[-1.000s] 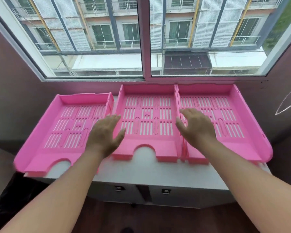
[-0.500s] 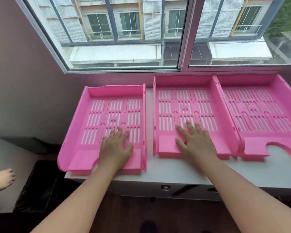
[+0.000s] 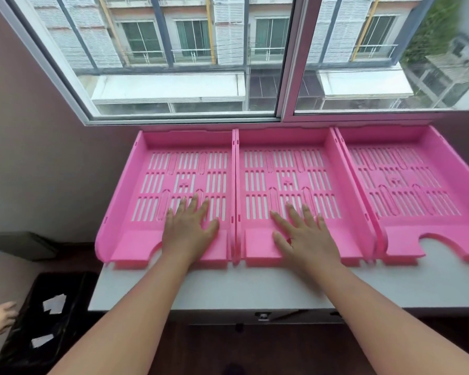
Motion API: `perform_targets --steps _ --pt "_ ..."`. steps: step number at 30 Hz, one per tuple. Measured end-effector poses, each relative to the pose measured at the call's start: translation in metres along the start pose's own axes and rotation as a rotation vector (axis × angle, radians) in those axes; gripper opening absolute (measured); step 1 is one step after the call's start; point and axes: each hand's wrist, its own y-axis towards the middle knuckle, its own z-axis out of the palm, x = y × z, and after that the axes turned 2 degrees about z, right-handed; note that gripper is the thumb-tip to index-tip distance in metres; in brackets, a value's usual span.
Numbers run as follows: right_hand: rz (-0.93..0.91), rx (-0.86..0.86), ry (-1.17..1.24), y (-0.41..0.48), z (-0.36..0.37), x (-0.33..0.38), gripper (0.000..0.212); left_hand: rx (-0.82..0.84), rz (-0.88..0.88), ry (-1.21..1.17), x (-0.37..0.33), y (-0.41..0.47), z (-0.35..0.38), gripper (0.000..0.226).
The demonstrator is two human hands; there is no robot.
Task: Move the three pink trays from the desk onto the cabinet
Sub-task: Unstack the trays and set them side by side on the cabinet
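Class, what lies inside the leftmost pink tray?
Only the left hand, flat on the leftmost pink slotted plastic tray; its floor is otherwise bare. The part beneath the palm is hidden.

Three pink trays on a white cabinet top [image 3: 255,290] under the window [image 3: 190,58].
The left tray [image 3: 136,212], middle tray [image 3: 333,182] and right tray [image 3: 428,155] lie flat, sides touching, backs toward the window.

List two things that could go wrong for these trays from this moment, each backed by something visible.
1. The left tray overhangs the left end of the white cabinet top; pressure from the left hand could tip it off.
2. The middle tray, under the right hand, touches both neighbours, so pushing it may shift the right tray.
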Motion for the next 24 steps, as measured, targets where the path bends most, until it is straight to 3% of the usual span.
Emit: perform_targets --steps 12,14,16,19,22,24 --pt "-0.021 0.067 0.020 0.009 -0.019 -0.003 0.061 0.062 -0.001 -0.001 -0.006 0.007 -0.002 0.068" --pt "-0.040 -0.070 0.114 0.006 -0.038 -0.006 0.060 0.028 -0.025 -0.154 -0.013 0.004 -0.011 0.067" --pt "-0.043 -0.319 0.147 0.001 -0.056 -0.016 0.054 -0.039 -0.043 -0.357 -0.032 -0.003 -0.023 0.070" --pt "0.128 -0.489 0.121 -0.001 -0.067 -0.047 0.060 -0.015 -0.060 -0.623 -0.066 -0.014 -0.034 0.071" --pt "0.421 -0.297 0.326 0.000 -0.063 -0.072 0.078 0.058 -0.128 -0.713 -0.086 -0.013 -0.031 0.071" --pt "0.450 -0.227 0.367 0.000 -0.059 -0.079 0.072 0.075 -0.181 -0.714 -0.097 -0.009 -0.026 0.068"
